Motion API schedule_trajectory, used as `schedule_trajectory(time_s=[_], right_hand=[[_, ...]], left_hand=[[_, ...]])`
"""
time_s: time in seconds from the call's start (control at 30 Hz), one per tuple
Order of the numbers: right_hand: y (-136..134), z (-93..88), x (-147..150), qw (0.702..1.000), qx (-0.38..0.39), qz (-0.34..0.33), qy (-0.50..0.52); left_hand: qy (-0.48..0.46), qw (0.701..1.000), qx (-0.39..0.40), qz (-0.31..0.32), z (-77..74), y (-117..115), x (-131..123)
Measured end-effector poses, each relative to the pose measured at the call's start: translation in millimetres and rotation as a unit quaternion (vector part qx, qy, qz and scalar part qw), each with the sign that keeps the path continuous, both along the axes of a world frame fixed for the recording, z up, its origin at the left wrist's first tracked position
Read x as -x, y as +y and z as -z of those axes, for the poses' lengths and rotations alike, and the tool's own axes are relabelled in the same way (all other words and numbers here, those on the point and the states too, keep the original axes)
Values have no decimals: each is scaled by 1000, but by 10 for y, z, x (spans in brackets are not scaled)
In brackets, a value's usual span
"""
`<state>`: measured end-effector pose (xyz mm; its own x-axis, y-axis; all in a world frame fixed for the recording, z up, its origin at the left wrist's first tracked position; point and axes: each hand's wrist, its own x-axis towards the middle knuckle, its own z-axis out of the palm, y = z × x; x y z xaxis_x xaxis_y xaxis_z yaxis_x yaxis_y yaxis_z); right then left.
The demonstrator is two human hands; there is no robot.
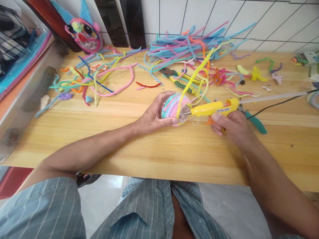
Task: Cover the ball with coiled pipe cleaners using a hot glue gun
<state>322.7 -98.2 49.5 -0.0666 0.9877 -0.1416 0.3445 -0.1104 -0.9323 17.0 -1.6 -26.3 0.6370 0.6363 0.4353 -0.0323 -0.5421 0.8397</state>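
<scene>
My left hand (158, 114) is closed around a small round object wrapped in pastel pipe cleaners (171, 105), with a clear end facing right. A yellow pipe cleaner (196, 71) rises from that end and slants up to the right. My right hand (228, 124) grips a yellow glue gun (215, 108), with fingers at its orange trigger. The metal nozzle meets or nearly meets the clear end; exact contact I cannot tell. A glue stick (271, 98) sticks out of the gun's back. Behind my left hand lie pliers with green and yellow handles (179, 81).
A heap of pipe cleaners (184, 46) lies by the tiled wall. More loose ones (104, 78) spread over the left of the wooden table (149, 152). A decorated figure with blue horns (86, 33) stands at the back left. Teal-handled pliers (256, 122) lie beyond my right hand, near a black cord (276, 107).
</scene>
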Motion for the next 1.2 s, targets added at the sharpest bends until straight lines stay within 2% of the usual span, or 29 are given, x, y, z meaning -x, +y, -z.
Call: schedule_trajectory(time_s=[0.17, 0.3, 0.5, 0.7, 1.03, 1.2], right_hand=[[-25, 3, -14, 1000, -7, -12, -22], [-35, -69, 27, 999, -28, 8, -15], [-59, -168, 130, 997, -38, 8, -72], [-70, -125, 93, 995, -66, 16, -67], [-100, -83, 54, 987, -86, 10, -134], [-108, -94, 78, 990, -87, 28, -108]], left_hand=[[-3, 1000, -10, -9, 3, -3, 5], [-5, 1000, -16, -8, 2, 7, -3], [-5, 1000, -16, -8, 2, 6, -6], [-12, 1000, -27, -3, -2, 4, -5], [-2, 999, -37, 0, 1, 21, -6], [-8, 999, -46, -1, -2, 19, -11]])
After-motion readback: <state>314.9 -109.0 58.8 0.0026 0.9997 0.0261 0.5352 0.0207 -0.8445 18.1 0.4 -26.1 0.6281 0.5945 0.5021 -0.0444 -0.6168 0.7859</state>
